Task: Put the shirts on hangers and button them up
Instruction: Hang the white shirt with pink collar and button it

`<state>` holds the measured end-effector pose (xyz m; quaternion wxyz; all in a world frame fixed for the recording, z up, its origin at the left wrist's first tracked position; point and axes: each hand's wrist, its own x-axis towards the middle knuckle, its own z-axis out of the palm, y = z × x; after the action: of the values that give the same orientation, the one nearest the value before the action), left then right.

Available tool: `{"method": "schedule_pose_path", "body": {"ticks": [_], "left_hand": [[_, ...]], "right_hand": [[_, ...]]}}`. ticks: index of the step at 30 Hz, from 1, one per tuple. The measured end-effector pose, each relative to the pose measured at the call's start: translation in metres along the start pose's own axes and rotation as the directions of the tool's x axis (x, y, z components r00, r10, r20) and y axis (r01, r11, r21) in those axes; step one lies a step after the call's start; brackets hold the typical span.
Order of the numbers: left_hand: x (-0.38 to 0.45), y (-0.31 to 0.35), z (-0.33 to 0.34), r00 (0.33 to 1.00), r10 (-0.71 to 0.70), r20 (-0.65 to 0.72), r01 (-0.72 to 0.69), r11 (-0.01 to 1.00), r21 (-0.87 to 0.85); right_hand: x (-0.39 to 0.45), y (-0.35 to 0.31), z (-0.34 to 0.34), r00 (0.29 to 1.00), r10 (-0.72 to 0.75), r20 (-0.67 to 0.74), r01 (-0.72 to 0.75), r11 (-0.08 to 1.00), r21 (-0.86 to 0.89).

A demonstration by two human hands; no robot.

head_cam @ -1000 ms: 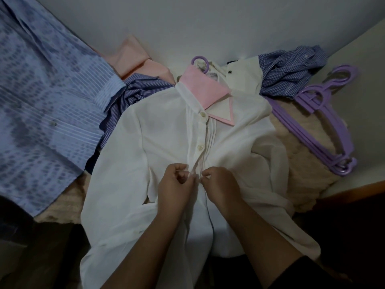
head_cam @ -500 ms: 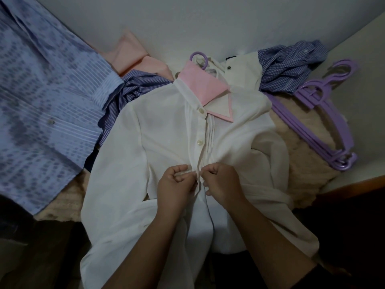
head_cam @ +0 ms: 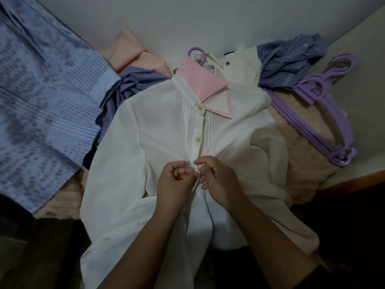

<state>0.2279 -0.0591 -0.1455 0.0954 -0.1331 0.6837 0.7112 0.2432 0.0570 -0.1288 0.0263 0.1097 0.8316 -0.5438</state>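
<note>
A white shirt (head_cam: 158, 142) with a pink collar (head_cam: 200, 80) lies flat in the middle, on a purple hanger whose hook (head_cam: 196, 52) pokes out above the collar. Two upper buttons (head_cam: 197, 138) on its placket look fastened. My left hand (head_cam: 175, 180) and my right hand (head_cam: 218, 180) meet at the placket just below them. Each hand pinches an edge of the white fabric with curled fingers. The button between my fingers is hidden.
A light blue patterned shirt (head_cam: 37, 113) spreads at the left, with a striped blue shirt (head_cam: 129, 86) and a peach one (head_cam: 129, 49) beside it. A blue checked shirt (head_cam: 291, 59) and several purple hangers (head_cam: 329, 113) lie at the right on a cream blanket (head_cam: 302, 155).
My hands have stayed on the same spot of the placket, with the fingers shifting slightly. The view has tilted a little.
</note>
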Motion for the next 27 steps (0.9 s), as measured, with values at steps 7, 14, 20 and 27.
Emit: {"method": "schedule_pose_path", "body": {"ticks": [7,14,20,27], "left_hand": [[-0.001,-0.002,0.003,0.994,0.093,0.060,-0.099,0.989,0.109],[0.000,0.000,0.002,0.988,0.093,0.126,-0.110,0.985,0.134],[0.007,0.000,-0.003,0.976,-0.129,0.174,0.131,0.991,-0.001],[0.018,0.008,-0.011,0.889,-0.353,0.292,0.428,0.868,-0.252]], "right_hand": [[0.001,-0.002,-0.001,0.998,0.050,0.031,-0.050,0.999,0.000],[0.011,0.006,-0.001,0.991,0.128,-0.038,-0.124,0.987,0.103],[0.013,0.008,-0.004,0.995,0.103,-0.011,-0.100,0.983,0.156],[0.019,0.006,-0.008,0.987,0.136,0.089,-0.157,0.938,0.310]]}}
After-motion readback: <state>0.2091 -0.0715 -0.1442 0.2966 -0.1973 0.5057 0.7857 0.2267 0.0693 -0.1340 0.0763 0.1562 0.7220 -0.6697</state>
